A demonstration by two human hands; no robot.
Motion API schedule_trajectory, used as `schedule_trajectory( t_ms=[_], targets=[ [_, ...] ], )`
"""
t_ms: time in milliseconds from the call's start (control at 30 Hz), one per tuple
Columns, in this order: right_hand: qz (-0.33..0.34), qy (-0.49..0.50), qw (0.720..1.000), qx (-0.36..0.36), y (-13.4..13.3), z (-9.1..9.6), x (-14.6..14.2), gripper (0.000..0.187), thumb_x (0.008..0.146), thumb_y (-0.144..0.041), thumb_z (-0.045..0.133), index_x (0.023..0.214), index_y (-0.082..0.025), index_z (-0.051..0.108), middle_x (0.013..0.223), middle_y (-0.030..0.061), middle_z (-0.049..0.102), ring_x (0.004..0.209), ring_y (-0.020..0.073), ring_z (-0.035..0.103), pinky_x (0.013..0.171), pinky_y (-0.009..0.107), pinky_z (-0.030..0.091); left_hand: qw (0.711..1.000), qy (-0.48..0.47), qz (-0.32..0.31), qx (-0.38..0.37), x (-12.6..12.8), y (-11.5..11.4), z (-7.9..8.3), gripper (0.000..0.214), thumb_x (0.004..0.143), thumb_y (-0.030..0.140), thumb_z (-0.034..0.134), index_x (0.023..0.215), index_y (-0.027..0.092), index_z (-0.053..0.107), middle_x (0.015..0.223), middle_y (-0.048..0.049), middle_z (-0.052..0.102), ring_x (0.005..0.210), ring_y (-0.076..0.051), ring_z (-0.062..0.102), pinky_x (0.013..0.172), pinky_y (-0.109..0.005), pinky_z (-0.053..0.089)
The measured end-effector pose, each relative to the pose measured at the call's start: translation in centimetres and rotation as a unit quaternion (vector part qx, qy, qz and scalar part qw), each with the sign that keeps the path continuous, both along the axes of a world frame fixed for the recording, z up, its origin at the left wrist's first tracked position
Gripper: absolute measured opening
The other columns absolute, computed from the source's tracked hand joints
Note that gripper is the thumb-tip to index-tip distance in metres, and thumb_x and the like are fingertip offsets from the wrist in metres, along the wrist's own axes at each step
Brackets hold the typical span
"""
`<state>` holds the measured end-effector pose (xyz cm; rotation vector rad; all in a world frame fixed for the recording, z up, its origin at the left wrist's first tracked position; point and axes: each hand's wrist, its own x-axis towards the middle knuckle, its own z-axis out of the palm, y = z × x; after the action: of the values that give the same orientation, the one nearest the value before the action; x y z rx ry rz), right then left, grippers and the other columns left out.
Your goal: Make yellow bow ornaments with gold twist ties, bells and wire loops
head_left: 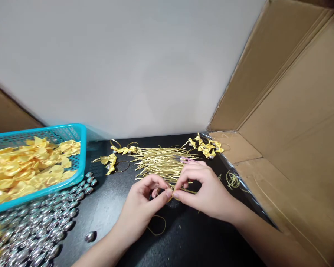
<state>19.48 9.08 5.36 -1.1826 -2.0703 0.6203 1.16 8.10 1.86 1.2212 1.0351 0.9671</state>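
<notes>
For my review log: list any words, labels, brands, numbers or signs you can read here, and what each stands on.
None: no readable text on the blue basket, the cardboard, the white wall or the black table.

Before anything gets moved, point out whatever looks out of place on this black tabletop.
One shiny silver oval bead sits apart from the loose spread of silver beads beside the turquoise plastic basket. Thin gold cord lies tangled on the right, unlike the roughly aligned gold strands.
</notes>
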Motion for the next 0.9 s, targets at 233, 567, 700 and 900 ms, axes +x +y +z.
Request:
schedule_trajectory(
  t_ms=[233,567,700,900],
  targets=[
    [0.037,0.025,0.998,-0.044,0.02,0.27,0.2,0.012,0.074,-0.014,0.075,0.081,-0.024,0.074,0.076,-0.0042,0.07,0.08,0.015,0.064,0.103,0.046,0.031,0.998,-0.017,-0.054,-0.028,-0.42,0.5,0.27,0.021,0.079,0.033,0.071,0.078,0.019,0.055,0.071,0.0025,0.059,0.063,-0.012,0.045,0.061,-0.026,0.034],
    [0.015,0.061,0.997,-0.042,-0.08,0.31,-0.09,0.006,0.074,-0.018,0.077,0.072,-0.024,0.076,0.069,-0.0028,0.071,0.066,0.0135,0.063,0.089,0.041,0.043,0.998,-0.035,-0.052,-0.03,-0.6,0.35,0.82,0.018,0.079,0.028,0.072,0.081,0.02,0.056,0.068,0.002,0.067,0.064,-0.013,0.055,0.064,-0.026,0.039],
    [-0.014,0.078,0.996,-0.033,-0.02,0.2,0.02,0.008,0.074,-0.018,0.076,0.069,-0.024,0.075,0.068,-0.0027,0.071,0.067,0.0145,0.064,0.095,0.046,0.04,0.999,-0.029,-0.021,0.004,-0.49,0.25,0.95,0.019,0.073,0.022,0.075,0.081,0.021,0.058,0.065,0.0034,0.064,0.061,-0.013,0.048,0.061,-0.025,0.037],
    [-0.024,0.074,0.996,-0.032,-0.3,0.3,-0.26,0.013,0.072,-0.014,0.077,0.064,-0.022,0.071,0.065,-0.0037,0.07,0.067,0.0153,0.064,0.094,0.047,0.038,1.0,-0.013,0.004,0.017,-0.26,0.16,0.87,0.028,0.066,0.019,0.08,0.083,0.022,0.058,0.068,0.0013,0.071,0.062,-0.014,0.045,0.061,-0.025,0.036]
  ],
)
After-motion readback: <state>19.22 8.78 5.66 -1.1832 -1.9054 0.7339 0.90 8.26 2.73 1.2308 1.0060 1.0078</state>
